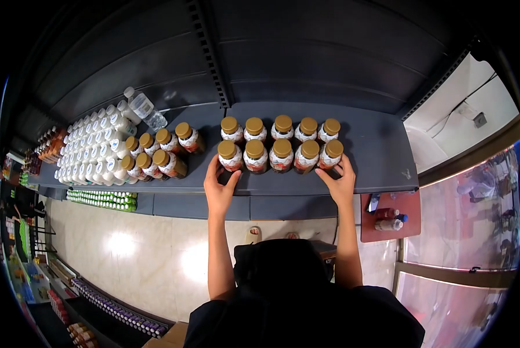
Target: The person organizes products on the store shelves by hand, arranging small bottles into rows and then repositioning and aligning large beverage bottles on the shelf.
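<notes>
Frame centre: left hand (218, 188) grips left front bottle (229, 155), right hand (341, 184) grips right front bottle (331, 152); best press evenly, low, keeping middle bottles (281, 155) upright.

Got left hand (218, 191) and right hand (342, 185) bracketing front-row gold-capped bottles (281, 155) on a dark shelf (376, 142). Also got white bottles (100, 149) packed off left.

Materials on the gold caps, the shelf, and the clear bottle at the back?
Gold caps: plastic or metal, can't tell; satin, soft highlights. Shelf: likely painted steel, matte dark grey; the slotted upright behind suggests metal racking. Clear bottle: probably plastic, glossy; see-through with bright glints.
</notes>
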Motion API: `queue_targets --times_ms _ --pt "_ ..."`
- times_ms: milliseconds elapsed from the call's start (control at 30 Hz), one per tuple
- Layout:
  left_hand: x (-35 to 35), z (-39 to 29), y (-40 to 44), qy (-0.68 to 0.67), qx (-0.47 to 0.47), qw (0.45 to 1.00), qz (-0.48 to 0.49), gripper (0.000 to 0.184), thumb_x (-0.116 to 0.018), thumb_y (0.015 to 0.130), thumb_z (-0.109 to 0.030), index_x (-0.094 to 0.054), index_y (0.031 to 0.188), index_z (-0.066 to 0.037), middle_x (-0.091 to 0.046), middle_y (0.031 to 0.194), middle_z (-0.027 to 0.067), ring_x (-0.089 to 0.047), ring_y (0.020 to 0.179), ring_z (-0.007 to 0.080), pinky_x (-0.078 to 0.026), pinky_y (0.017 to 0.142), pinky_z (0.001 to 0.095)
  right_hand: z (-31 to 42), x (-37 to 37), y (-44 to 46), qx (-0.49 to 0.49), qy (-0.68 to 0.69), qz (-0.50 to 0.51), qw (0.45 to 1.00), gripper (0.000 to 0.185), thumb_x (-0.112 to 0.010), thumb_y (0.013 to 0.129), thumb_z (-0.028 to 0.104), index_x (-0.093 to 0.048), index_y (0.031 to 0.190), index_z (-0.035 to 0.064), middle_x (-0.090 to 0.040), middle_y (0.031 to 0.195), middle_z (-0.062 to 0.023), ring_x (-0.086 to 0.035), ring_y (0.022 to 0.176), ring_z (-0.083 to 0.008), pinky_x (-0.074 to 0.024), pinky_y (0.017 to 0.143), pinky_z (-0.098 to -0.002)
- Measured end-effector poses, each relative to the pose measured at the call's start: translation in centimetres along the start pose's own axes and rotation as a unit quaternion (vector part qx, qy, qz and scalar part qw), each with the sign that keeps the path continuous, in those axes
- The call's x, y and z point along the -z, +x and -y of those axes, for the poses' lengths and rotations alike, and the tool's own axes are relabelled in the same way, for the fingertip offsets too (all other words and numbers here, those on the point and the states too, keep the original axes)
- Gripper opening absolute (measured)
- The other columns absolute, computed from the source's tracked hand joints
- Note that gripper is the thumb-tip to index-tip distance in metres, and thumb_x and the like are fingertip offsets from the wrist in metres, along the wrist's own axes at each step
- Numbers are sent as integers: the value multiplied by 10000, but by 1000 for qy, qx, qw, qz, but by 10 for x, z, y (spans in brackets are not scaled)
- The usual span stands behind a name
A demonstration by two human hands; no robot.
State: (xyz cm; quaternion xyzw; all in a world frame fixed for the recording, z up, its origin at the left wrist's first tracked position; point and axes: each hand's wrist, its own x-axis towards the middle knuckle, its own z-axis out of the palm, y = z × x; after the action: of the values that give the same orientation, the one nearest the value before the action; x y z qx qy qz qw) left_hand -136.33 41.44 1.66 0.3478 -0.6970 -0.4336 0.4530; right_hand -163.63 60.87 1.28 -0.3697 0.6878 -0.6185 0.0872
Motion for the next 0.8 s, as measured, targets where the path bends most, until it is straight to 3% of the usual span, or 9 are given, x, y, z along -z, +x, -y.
queue_targets --times_ms 100,133,233,267,367,433,567,700,800 --pt "0 -1 -5 22 -27 999 -24 740 -839 847 -81 -484 1493 -6 -592 1413 178 -588 1309 285 -494 1072 418 13 2 -2 13 -62 9 998 787 -917 741 58 -530 1422 -23 -620 1355 -159 -636 1227 -236 -532 1035 -394" --pt "1 4 -9 8 -39 998 -46 706 -825 873 -107 -485 1486 -22 -553 1431 161 -560 1321 280 -482 1069 418 10 7 -3 -10 -81 51 995 983 -924 723 74 -396 1551 17 -501 1504 -178 -550 1348 -283 -472 1102 -441" --pt "10 14 -24 8 -21 980 -198 640 -777 932 -128 -480 1487 -19 -548 1455 153 -547 1305 256 -455 1080 395 2 19 -3 -9 80 67 994 1155 -909 751 119 -191 1655 96 -384 1599 -209 -461 1432 -336 -403 1156 -498" --pt "11 16 -25 58 -33 955 -287 604 -757 956 -157 -478 1473 -19 -554 1415 138 -535 1280 256 -448 1051 395 -6 27 0 -23 109 82 990 1224 -875 786 98 -41 1682 134 -315 1639 -216 -409 1466 -351 -342 1190 -507" --pt "31 21 -21 118 -34 926 -358 636 -751 954 -139 -433 1489 -4 -503 1447 151 -492 1324 284 -394 1092 431 -13 37 2 -73 256 19 964 923 -691 975 86 -99 1680 144 -329 1636 -200 -390 1481 -341 -351 1192 -491" --pt "43 17 -16 152 -38 929 -334 642 -744 956 -126 -421 1497 -4 -491 1453 158 -490 1332 287 -385 1100 432 -20 39 2 -66 288 0 955 799 -610 1035 98 -134 1675 149 -344 1625 -196 -393 1480 -342 -362 1196 -489" --pt "53 3 2 236 -169 890 -350 597 -735 944 -92 -462 1468 -5 -517 1422 175 -492 1335 322 -380 1108 448 -23 42 0 -63 329 -13 942 724 -603 1054 133 -199 1654 115 -367 1603 -203 -407 1471 -348 -381 1194 -491" --pt "72 -36 46 343 -256 868 -252 388 -731 894 -42 -642 1272 -20 -609 1363 156 -456 1377 415 -350 1143 509 -24 43 -1 -64 334 -20 940 628 -589 1062 122 -293 1612 66 -411 1567 -201 -440 1444 -335 -404 1184 -485" --pt "69 -56 83 438 -249 840 -202 297 -723 906 -119 -697 1198 -71 -616 1370 147 -464 1373 426 -324 1168 561 -31 41 4 -72 347 -31 935 539 -571 1068 102 -377 1567 39 -473 1515 -186 -480 1407 -308 -427 1171 -472"
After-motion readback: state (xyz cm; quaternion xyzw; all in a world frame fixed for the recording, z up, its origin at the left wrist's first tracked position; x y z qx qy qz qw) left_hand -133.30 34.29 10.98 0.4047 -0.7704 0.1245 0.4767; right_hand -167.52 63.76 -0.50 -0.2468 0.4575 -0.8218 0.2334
